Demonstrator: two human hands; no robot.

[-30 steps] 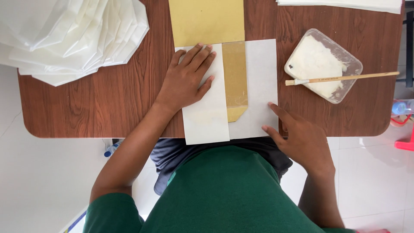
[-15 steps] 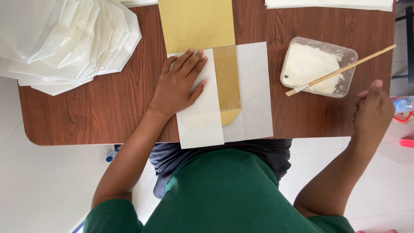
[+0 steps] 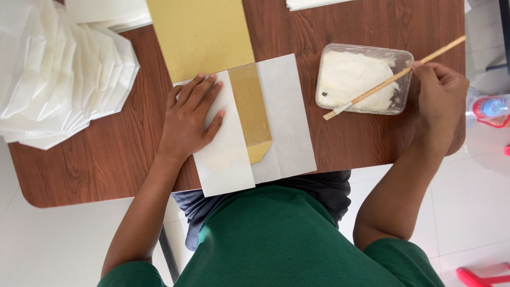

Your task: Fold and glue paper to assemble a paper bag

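Observation:
My left hand [image 3: 190, 118] lies flat, fingers spread, on the folded left flap of a white paper sheet [image 3: 287, 119] at the table's near edge. A gold card strip [image 3: 252, 111] runs down the middle of that sheet, its pointed end towards me. My right hand [image 3: 441, 98] pinches the upper part of a thin wooden brush [image 3: 390, 79]. The brush slants across a clear plastic tub [image 3: 406, 56] of white paste, its tip just past the tub's near-left rim.
The brown wooden table [image 3: 90, 165] has rounded corners. A pile of folded white papers [image 3: 58, 79] fills its left side. More white sheets [image 3: 313, 4] lie at the far edge. A plastic bottle [image 3: 489, 106] and red objects sit on the tiled floor at right.
My right hand left the sheet's near-right edge, swung out past the table's right side, and took hold of the brush on the tub. My left hand stayed pressed on the flap.

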